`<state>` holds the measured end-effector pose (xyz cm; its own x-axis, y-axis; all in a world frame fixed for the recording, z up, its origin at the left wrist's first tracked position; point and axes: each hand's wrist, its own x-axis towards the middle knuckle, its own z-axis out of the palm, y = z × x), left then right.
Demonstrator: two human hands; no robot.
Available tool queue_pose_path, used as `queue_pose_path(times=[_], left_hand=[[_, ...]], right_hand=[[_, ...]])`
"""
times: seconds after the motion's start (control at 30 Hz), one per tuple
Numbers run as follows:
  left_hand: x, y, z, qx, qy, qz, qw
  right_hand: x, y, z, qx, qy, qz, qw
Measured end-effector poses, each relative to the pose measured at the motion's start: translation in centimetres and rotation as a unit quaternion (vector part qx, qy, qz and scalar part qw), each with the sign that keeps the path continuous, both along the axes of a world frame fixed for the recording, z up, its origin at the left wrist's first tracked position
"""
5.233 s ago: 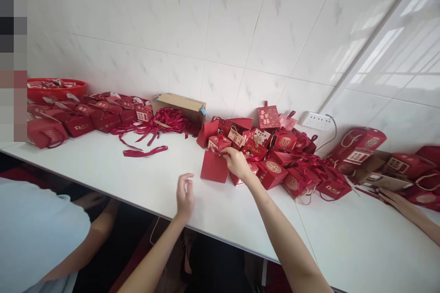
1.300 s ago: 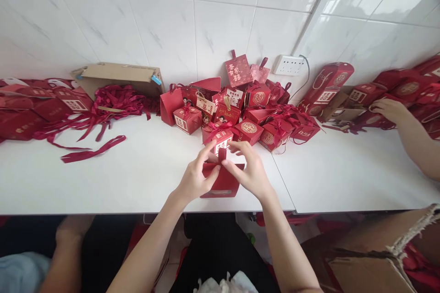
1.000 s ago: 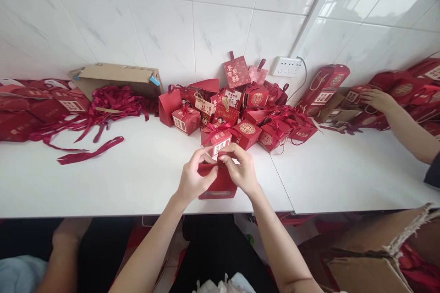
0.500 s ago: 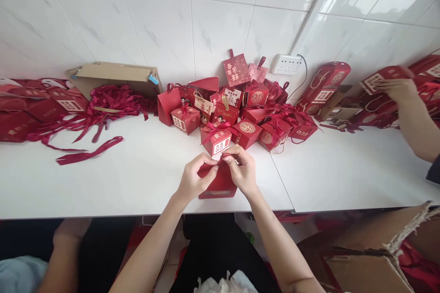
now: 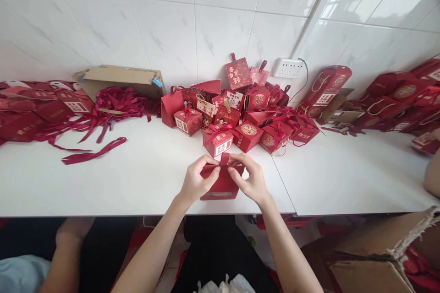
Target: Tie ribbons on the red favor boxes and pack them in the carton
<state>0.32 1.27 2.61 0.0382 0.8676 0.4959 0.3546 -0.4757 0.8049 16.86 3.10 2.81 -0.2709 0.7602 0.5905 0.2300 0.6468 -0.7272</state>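
Note:
A red gift box (image 5: pixel 220 187) with a small clear window low on its front stands on the white table before me. From its top edge rises a dark red ribbon loop (image 5: pixel 224 159). My left hand (image 5: pixel 197 178) pinches the left part of that top edge between thumb and fingers. On the other side, my right hand (image 5: pixel 252 178) has thumb and fingers closed over the right part of the edge, beside the loop. Just behind the box sits a small red box with a bow (image 5: pixel 220 139).
Several finished red boxes (image 5: pixel 249 135) crowd against the wall. A cardboard box (image 5: pixel 120 73) spills red ribbons (image 5: pixel 118 103) at left. Red bags (image 5: pixel 395 89) are piled at right, near a co-worker's arm (image 5: pixel 432 176). A torn carton (image 5: pixel 371 238) stands below the table edge.
My right hand has shifted right, off the ribbon loop, which now stands exposed between my hands. The co-worker's hand at right has left the pile of bags. The view has shifted slightly.

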Motion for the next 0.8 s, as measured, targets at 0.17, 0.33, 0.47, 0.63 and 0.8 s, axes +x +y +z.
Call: queue_pose_path(times=[0.17,0.33,0.47,0.63,0.8], left_hand=[[0.13,-0.07,-0.1,0.013,0.007,0.013,1.0],[0.07,-0.07,-0.01,-0.002,0.008,0.01,1.0],[0.08,-0.02,0.05,-0.014,0.002,0.009,1.0],[0.04,0.03,0.12,-0.023,0.007,0.002,1.0],[-0.18,-0.01,0.07,-0.024,0.004,-0.018,1.0]], right_hand=[[-0.35,-0.52,-0.67,0.024,-0.024,-0.024,0.999],[-0.89,-0.36,-0.7,-0.002,-0.02,-0.037,0.999],[-0.84,-0.34,-0.42,-0.033,-0.018,-0.032,0.999],[-0.75,-0.41,-0.27,-0.046,-0.018,-0.019,0.999],[-0.79,-0.46,-0.43,-0.06,-0.012,-0.024,0.998]])
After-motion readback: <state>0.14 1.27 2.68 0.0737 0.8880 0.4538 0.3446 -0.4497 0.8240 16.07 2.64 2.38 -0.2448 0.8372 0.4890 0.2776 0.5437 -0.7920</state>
